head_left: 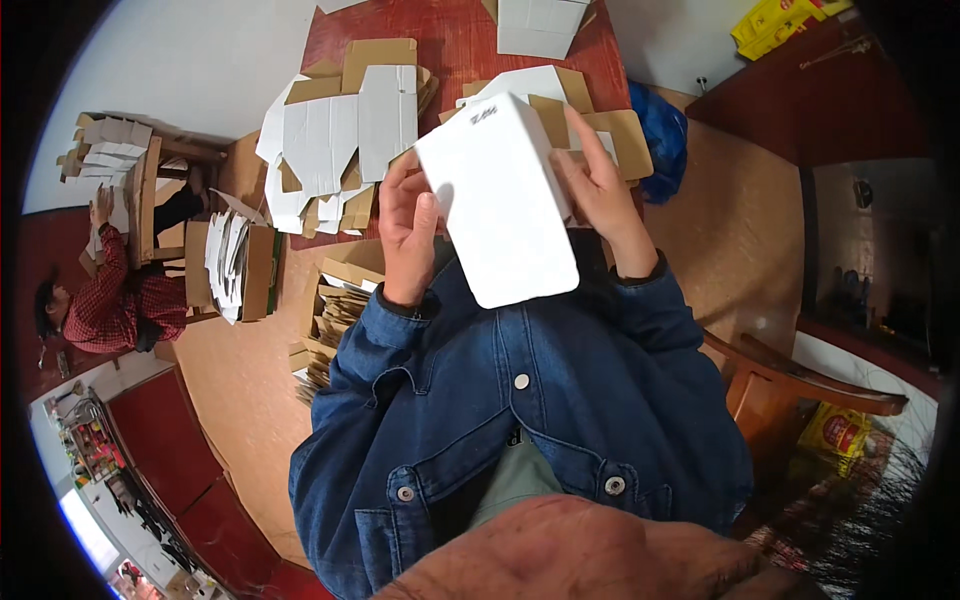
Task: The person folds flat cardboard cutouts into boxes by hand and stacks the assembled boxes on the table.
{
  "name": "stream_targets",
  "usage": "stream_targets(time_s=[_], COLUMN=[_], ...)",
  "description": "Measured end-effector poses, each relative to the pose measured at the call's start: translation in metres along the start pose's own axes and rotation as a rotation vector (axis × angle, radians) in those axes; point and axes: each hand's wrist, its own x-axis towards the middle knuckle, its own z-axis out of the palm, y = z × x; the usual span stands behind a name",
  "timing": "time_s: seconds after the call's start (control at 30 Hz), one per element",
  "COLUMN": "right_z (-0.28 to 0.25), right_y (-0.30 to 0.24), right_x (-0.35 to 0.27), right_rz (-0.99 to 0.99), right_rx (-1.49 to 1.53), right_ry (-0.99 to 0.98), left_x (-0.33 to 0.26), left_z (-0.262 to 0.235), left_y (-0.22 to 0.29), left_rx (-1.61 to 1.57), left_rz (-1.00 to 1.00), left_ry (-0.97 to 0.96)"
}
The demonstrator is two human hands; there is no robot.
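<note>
A white cardboard box (508, 215) is raised in front of my chest, tilted, with a small dark printed mark near its far edge. My left hand (408, 235) is at its left side, thumb up, some fingertips passing behind the box. Against the right side lies my right hand (610, 205), its index finger stretched out and other fingers partly hidden by the box. The box appears held between both hands. Beyond it, flattened white and brown cartons (322, 145) lie on the red table (460, 45), and more folded cardboard pieces (620, 145) lie near my right hand.
A white carton (540, 25) stands at the table's far end. Folded cardboard fills a brown box (340, 290) by my left elbow. A blue bag (660, 145) hangs at the table's right; a wooden chair (800, 385) is at right. Far left, another person (105, 300) sits beside a carton (260, 270).
</note>
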Motion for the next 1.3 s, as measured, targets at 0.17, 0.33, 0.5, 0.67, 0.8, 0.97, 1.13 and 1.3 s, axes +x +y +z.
stream_targets(time_s=[0.17, 0.33, 0.5, 0.67, 0.8, 0.97, 1.13, 1.3], right_z=[-0.009, -0.013, -0.013, -0.003, 0.003, 0.001, 0.000, 0.006], right_y=[0.004, -0.005, -0.002, -0.011, -0.016, -0.011, -0.007, 0.000], right_x=[-0.001, -0.011, -0.014, -0.018, -0.018, -0.017, -0.016, -0.019], right_rz=[0.197, 0.322, 0.198, 0.003, -0.099, 0.018, 0.025, -0.079], right_rx=[0.048, 0.091, 0.031, -0.253, -0.426, -0.225, -0.243, -0.268], right_ry=[0.001, -0.052, -0.070, -0.023, 0.071, 0.060, 0.032, 0.085], left_x=[0.000, -0.002, -0.002, -0.005, -0.008, -0.010, -0.010, -0.009], left_z=[0.006, 0.014, 0.004, -0.001, 0.002, 0.003, 0.005, 0.006], left_y=[-0.004, 0.004, -0.004, -0.014, -0.014, -0.009, -0.004, -0.013], left_rx=[-0.118, 0.211, 0.443, 0.428, 0.492, 0.586, 0.700, 0.724], left_rz=[0.090, 0.273, 0.218, 0.146, 0.165, 0.168, 0.142, 0.164], left_ry=[-0.164, -0.255, -0.150, -0.054, -0.021, -0.002, -0.017, -0.045])
